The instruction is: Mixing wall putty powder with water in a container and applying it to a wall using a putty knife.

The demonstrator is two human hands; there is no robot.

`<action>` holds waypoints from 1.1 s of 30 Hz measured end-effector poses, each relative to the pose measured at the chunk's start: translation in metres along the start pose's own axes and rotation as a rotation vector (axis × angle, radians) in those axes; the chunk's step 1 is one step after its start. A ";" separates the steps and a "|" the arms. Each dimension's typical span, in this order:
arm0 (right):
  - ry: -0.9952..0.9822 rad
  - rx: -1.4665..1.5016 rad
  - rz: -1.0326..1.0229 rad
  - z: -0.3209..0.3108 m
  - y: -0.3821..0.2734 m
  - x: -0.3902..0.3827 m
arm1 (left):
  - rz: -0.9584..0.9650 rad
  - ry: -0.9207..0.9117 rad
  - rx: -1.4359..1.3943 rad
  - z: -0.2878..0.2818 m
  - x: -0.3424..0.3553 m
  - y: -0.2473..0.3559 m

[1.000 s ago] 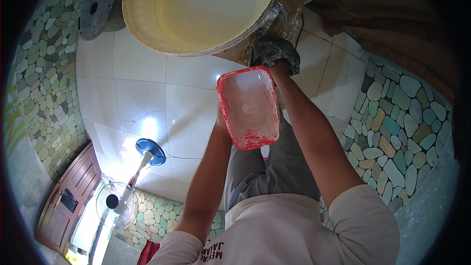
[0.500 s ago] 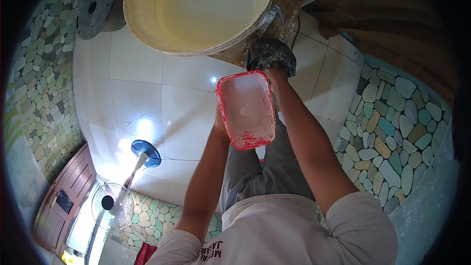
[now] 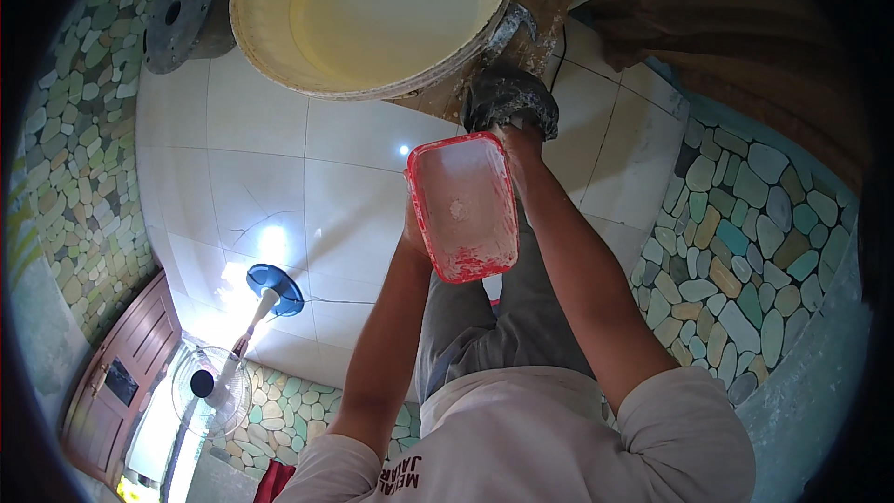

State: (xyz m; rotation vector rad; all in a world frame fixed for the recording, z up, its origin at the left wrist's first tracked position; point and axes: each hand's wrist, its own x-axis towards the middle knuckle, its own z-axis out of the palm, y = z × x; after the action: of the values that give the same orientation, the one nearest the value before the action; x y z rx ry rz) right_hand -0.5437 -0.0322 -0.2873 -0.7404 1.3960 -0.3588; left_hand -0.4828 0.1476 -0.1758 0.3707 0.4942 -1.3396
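A red rectangular plastic tub (image 3: 463, 210), its inside coated with pale, wet-looking residue, is held in front of my thighs. My left hand (image 3: 415, 226) grips its left side, with most of the fingers hidden behind the wall. At the upper right corner my right hand (image 3: 511, 138) is closed on the rim, its fingers partly hidden. Just beyond that hand is a black, residue-smeared container (image 3: 510, 101); I cannot tell if the hand touches it. A large round cream bucket (image 3: 279, 79) with pale cloudy liquid stands farther ahead.
The bucket rests by a stained wooden board (image 3: 549, 0) on white floor tiles (image 3: 354, 135). A grey drum-like cylinder (image 3: 177, 19) lies at far left. A standing fan (image 3: 212, 391) with a blue base and a cable is at lower left. Brown cloth (image 3: 726, 47) hangs at right.
The view has shifted very slightly. Both hands keep their hold on the red tub, which stays almost in the same place.
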 end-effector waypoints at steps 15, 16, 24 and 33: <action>-0.060 0.275 0.087 -0.010 -0.013 -0.040 | 0.036 0.063 -0.064 -0.021 -0.009 -0.004; -0.064 0.256 0.098 -0.011 -0.016 -0.043 | 0.040 0.063 -0.065 -0.023 -0.010 -0.003; -0.095 0.262 0.122 -0.012 -0.029 -0.050 | 0.065 0.031 -0.071 -0.021 -0.016 -0.001; -0.120 0.238 0.138 -0.017 -0.041 -0.059 | 0.065 -0.029 -0.088 -0.021 -0.016 0.000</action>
State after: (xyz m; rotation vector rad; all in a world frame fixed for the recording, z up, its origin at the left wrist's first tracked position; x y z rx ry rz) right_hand -0.5618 -0.0290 -0.2154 -0.4602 1.2573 -0.3589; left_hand -0.4882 0.1713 -0.1847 0.2921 0.5108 -1.2549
